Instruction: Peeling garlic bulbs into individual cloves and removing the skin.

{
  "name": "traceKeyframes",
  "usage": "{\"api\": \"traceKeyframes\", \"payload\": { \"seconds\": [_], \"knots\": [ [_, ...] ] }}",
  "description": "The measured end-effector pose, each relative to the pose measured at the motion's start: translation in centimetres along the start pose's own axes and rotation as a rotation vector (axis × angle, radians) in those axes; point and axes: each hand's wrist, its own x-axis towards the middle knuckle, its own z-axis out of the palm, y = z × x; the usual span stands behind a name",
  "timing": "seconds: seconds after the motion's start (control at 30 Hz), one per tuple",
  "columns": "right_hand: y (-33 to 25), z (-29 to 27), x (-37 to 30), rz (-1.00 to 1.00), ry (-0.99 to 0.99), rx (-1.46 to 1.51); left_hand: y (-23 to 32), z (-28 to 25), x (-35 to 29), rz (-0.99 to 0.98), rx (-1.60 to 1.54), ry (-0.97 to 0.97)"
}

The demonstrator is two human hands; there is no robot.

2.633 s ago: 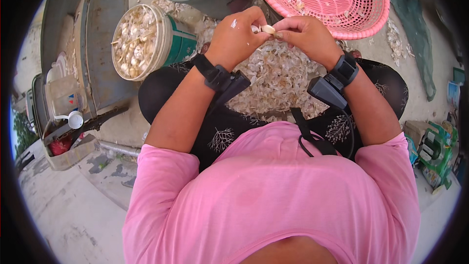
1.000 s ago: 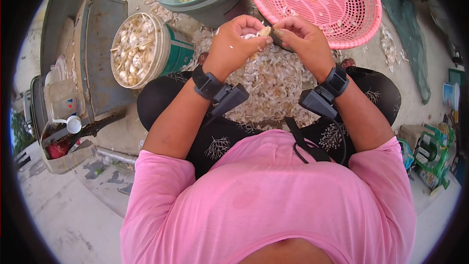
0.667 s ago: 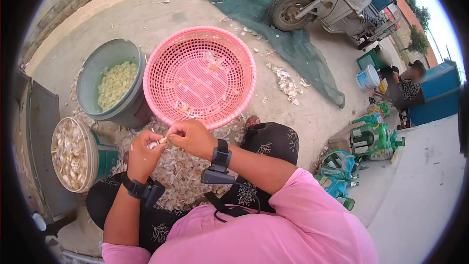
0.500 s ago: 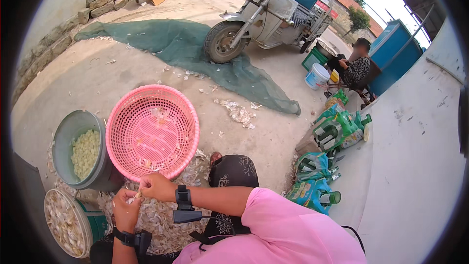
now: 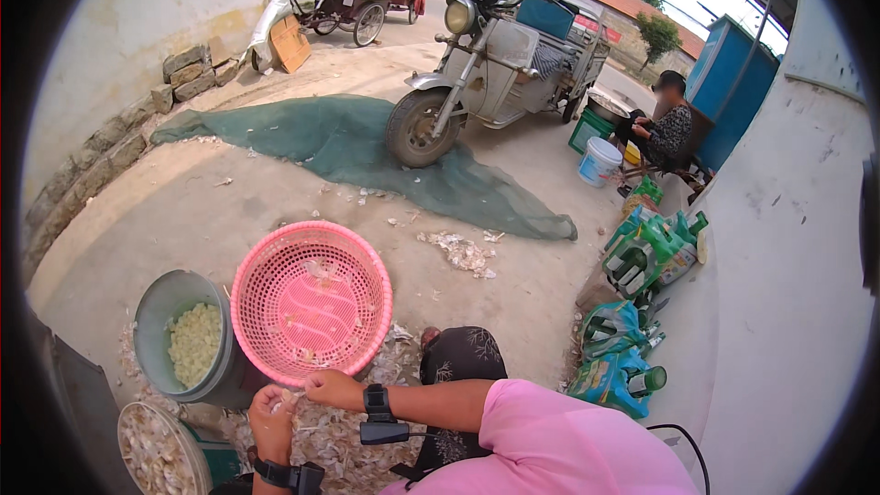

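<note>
My left hand (image 5: 272, 416) and my right hand (image 5: 334, 390) meet just in front of the pink plastic basket (image 5: 249, 298). Their fingertips pinch a small pale garlic clove (image 5: 293, 395), partly hidden by the fingers. Scraps of dry skin lie in the basket. Left of it, a grey bucket (image 5: 151, 335) holds peeled garlic cloves (image 5: 193, 345). Nearer me, a white-rimmed bucket (image 5: 196, 456) is full of unpeeled cloves (image 5: 158, 455). Papery garlic skins (image 5: 353, 445) cover the ground beneath my hands.
Green netting (image 5: 321, 142) lies across the ground, under the front wheel of a cargo tricycle (image 5: 495, 60). Packs of green bottles (image 5: 632, 261) line the white wall at right. A person (image 5: 667, 124) sits farther back beside a white bucket (image 5: 599, 162).
The whole view has tilted up, so the basket, buckets and hands sit lower and farther right in the picture. My hands stay together, with the fingers slightly shifted around the clove.
</note>
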Motion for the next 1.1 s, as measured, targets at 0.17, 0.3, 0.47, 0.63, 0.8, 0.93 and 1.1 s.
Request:
{"api": "traceKeyframes", "payload": {
  "seconds": [0.17,0.3,0.47,0.63,0.8,0.93,1.1],
  "knots": [
    [0.0,0.2,-0.5,-0.034,-0.118,-0.103,0.8,-0.7,0.0,-0.081,-0.060,0.039],
    [-0.9,0.1,-0.5,-0.006,-0.083,0.109,1.8,-0.9,-0.7,-0.027,0.345,-0.006],
    [-1.2,-0.1,-0.2,0.024,-0.164,-0.007,1.4,-0.9,-0.9,0.300,0.724,-0.042],
    [-0.6,-0.2,0.0,0.012,-0.191,0.012,0.7,-1.3,-0.9,0.445,0.877,-0.080],
    [-1.5,-0.4,-0.4,0.031,-0.192,-0.047,1.2,-1.2,-0.9,0.449,0.923,-0.148],
    [-2.4,-0.3,-0.8,0.067,-0.204,0.078,1.7,-1.1,-0.7,0.459,0.972,-0.192],
    [-1.7,-0.2,-0.4,0.073,-0.163,0.016,-0.3,-1.8,-0.3,0.550,0.900,-0.188]
  ]
}}
